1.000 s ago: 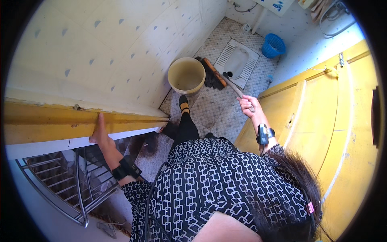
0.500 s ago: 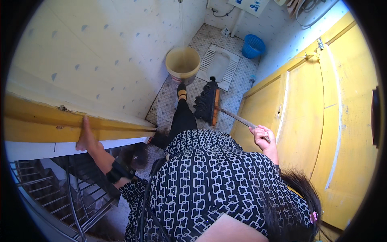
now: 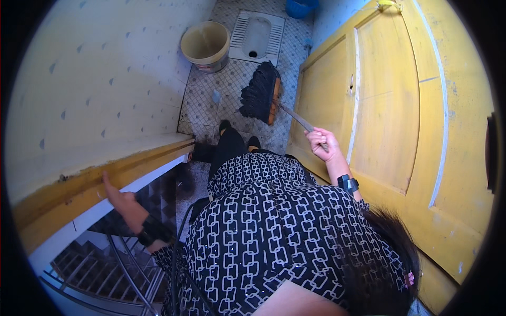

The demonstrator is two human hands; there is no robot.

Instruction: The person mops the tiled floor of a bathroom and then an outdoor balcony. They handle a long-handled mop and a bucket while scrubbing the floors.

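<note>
Tiled floor (image 3: 203, 105), black mop head (image 3: 258, 95) resting on it.
Right hand (image 3: 322, 144) closed round the near end of the handle (image 3: 297, 119); mop head far and left of grip. Left hand (image 3: 121, 201) open at yellow door frame (image 3: 153, 159).

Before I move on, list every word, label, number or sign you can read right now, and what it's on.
No text is readable here.
Bucket: a label on its outer side is too small and blurred to read.
Mop in the right hand: no lettering shows.
Black wristband on the right arm: no legible marking.
Yellow door: scuffs and pale streaks, no lettering.
</note>
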